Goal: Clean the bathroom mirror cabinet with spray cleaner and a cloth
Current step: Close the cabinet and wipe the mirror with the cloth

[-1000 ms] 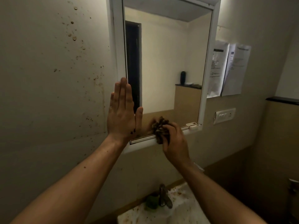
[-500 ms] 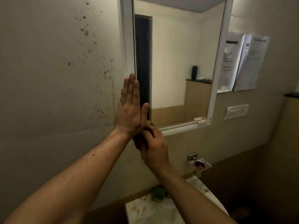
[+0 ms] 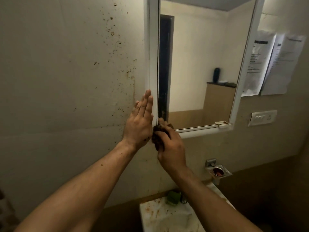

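Mirror cabinet (image 3: 153, 47), right hand (image 3: 172, 148) pressing cloth (image 3: 158, 136) at corner

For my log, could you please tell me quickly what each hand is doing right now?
Left hand: open, flat against the mirror cabinet frame, holding nothing.
Right hand: closed on a dark brown cloth at the frame's lower left corner.

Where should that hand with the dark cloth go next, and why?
Probably straight up the left frame. The right hand presses the cloth at the cabinet's bottom-left corner, while the left hand lies flat beside the frame. Dark grime shows along the mirror edge above the cloth.
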